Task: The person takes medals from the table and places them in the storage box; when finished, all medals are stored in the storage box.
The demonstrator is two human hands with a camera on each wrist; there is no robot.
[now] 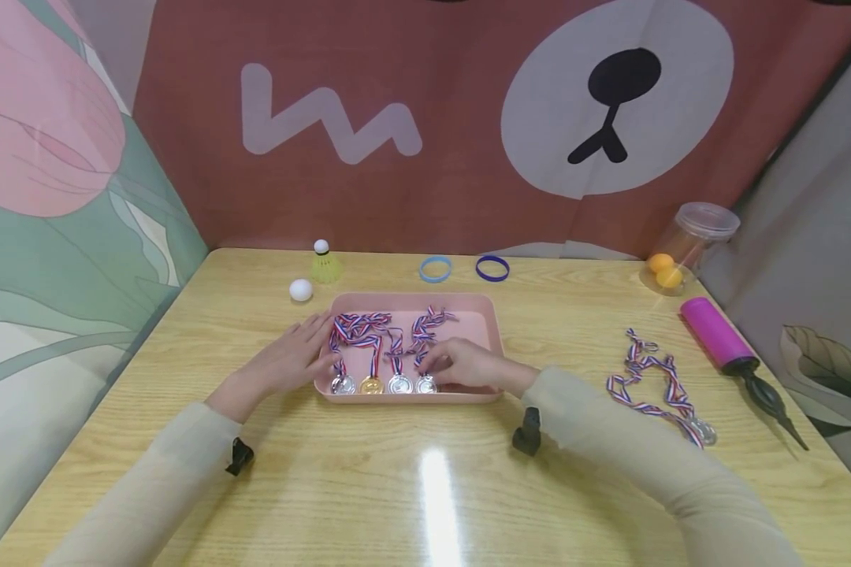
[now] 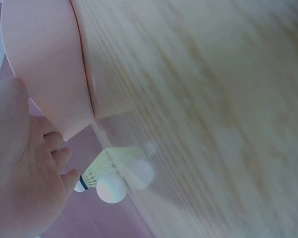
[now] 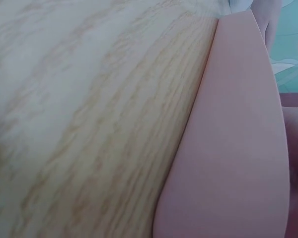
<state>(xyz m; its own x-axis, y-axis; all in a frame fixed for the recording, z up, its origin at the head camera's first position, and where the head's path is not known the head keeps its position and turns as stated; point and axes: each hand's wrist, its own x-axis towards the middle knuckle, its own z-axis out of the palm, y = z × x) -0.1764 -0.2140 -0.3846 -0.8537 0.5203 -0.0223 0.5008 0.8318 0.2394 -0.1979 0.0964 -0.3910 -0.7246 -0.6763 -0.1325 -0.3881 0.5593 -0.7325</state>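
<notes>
A pink tray (image 1: pixel 411 398) holds medals on red, white and blue ribbons, with their discs lined up along the near wall. One is a gold medal (image 1: pixel 372 385); the others are silver, including a silver medal (image 1: pixel 400 384) beside it. My right hand (image 1: pixel 461 362) reaches inside the tray and pinches the ribbon just above the rightmost silver medal (image 1: pixel 426 385). With fingers extended, my left hand (image 1: pixel 294 354) rests at the tray's left rim. In the right wrist view, the tray wall (image 3: pixel 228 139) hides most of the right hand.
Behind the tray stand a white ball (image 1: pixel 301 290), a yellow shuttlecock (image 1: pixel 325 266), a light blue wristband (image 1: pixel 435 269) and a dark blue wristband (image 1: pixel 492 268). At right are a jar (image 1: pixel 695 236) with orange balls, a magenta hand pump (image 1: pixel 719 335) and another silver medal (image 1: pixel 702 431).
</notes>
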